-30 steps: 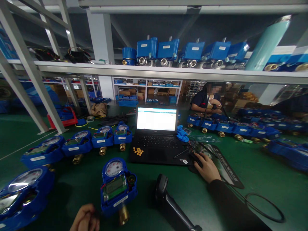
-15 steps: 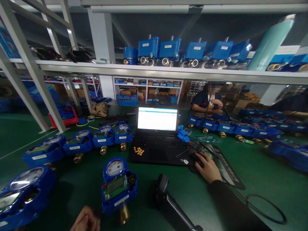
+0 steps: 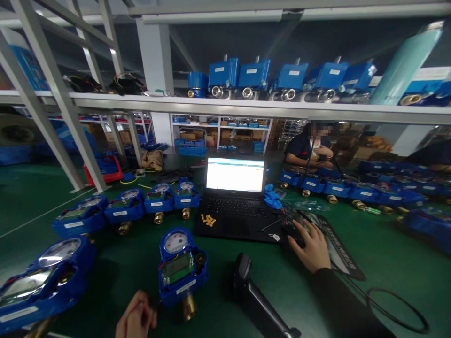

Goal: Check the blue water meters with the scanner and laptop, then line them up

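My right hand (image 3: 312,245) rests over a black computer mouse (image 3: 294,234), its fingers around the mouse beside the laptop. My left hand (image 3: 136,315) lies curled at the bottom of the view, left of a blue meter (image 3: 183,267); whether anything is inside its fingers is hidden. This meter has a round dial, a small display and a brass fitting. Behind it stands an open laptop (image 3: 236,176) with a bright screen and small yellow pieces (image 3: 208,219) on its palm rest. A black handheld scanner (image 3: 259,295) lies between my hands.
More blue meters (image 3: 123,206) line the left side, and others (image 3: 336,188) stand at the right. A shelf (image 3: 225,107) with blue devices crosses above the laptop. Blue gloves (image 3: 272,197) lie beside the laptop. A person (image 3: 310,150) sits across the table.
The view has shifted slightly, so most things appear further right. My right hand's fingers are a little more spread on the mouse. My left hand stays curled near the meter.
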The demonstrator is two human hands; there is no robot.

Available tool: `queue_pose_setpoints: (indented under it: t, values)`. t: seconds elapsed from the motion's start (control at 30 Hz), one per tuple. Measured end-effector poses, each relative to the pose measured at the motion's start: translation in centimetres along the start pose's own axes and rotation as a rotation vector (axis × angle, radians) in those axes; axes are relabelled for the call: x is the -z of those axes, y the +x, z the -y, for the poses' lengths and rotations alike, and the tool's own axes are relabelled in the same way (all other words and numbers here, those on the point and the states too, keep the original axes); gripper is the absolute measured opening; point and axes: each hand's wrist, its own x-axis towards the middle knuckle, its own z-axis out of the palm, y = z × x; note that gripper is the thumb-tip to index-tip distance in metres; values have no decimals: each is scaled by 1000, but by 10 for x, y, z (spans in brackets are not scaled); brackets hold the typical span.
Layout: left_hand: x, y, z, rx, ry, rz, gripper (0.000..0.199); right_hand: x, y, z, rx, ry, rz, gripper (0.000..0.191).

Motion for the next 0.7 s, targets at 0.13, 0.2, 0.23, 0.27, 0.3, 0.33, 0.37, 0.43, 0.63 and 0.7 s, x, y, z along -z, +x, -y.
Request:
queue_pose_setpoints:
  t: [0.13, 0.2, 0.23, 0.27, 0.3, 0.33, 0.37, 0.43, 0.63, 0.7]
  values:
    - [-5, -2, -1, -70, 29, 19, 35, 45, -26, 78, -20, 256, 488, 44]
    - [-10, -6, -6, -95, 55, 4, 33, 62, -47, 114, -11, 282, 757, 51]
    - [-12, -8, -9, -106, 66, -5, 33, 67, -55, 129, -9, 285, 832, 60]
    - [-15, -10, -13, -114, 75, -13, 32, 70, -62, 140, -14, 288, 880, 67]
    - [-18, -11, -16, -122, 86, -16, 31, 71, -67, 148, -23, 299, 906, 69]
    - [-20, -13, -19, -131, 99, -15, 31, 73, -68, 153, -37, 327, 920, 66]
    - [-23, -15, -22, -139, 111, -12, 30, 75, -68, 156, -55, 375, 934, 61]
    - [-27, -18, -29, -157, 129, -9, 29, 82, -65, 159, -100, 520, 966, 52]
    - [-35, -28, -43, -178, 160, 6, 26, 125, -63, 177, -178, 888, 1009, 53]
    - [-36, -29, -46, -183, 164, 9, 25, 132, -69, 184, -136, 849, 926, 49]
